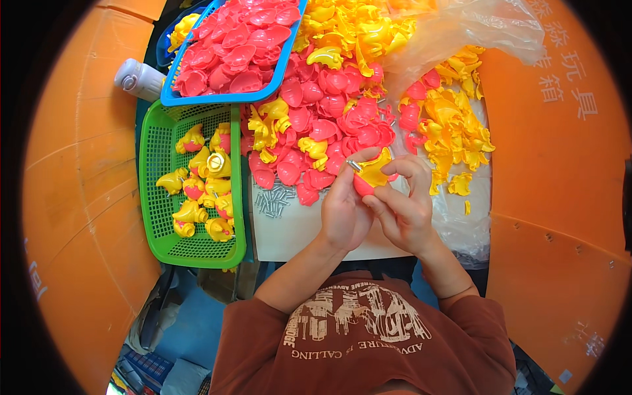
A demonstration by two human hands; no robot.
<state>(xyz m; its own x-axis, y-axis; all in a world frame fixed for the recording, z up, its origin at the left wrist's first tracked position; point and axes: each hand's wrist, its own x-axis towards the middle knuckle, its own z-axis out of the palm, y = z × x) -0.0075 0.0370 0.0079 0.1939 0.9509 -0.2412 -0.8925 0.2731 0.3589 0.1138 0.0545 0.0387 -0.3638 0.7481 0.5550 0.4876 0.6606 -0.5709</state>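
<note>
Both forearms up from six o'clock, wrists bent inward, meeting just right of centre. Left hand (343, 209) curled shut around the red underside of a small yellow-and-red toy piece (370, 176), thumb up along its near side, a short metal pin (354, 165) poking out at its top left. Right hand (405, 205) closed on the same piece from three o'clock, forefinger arched over the yellow top, other fingers folded beneath; exact contact of the lower fingertips hard to make out. Toy piece held in the air above the far edge of a pale board (296, 232), just short of the loose heap of red and yellow parts (329, 112) spreading toward twelve o'clock. At eleven o'clock, a blue tray (172, 99) full of red shells. At nine o'clock, a green basket (158, 197) with finished yellow-and-red toys, its right rim just beside the board. A small pile of metal screws (273, 201) on the board near ten o'clock of the hands. Crumpled clear plastic bag (461, 33) at one o'clock over more yellow parts. Grey-white bottle (139, 79) lying at ten o'clock. Orange panels with pale printed characters at three o'clock and plain orange at nine o'clock, hemming in the work area; bare board only directly under the wrists.
</note>
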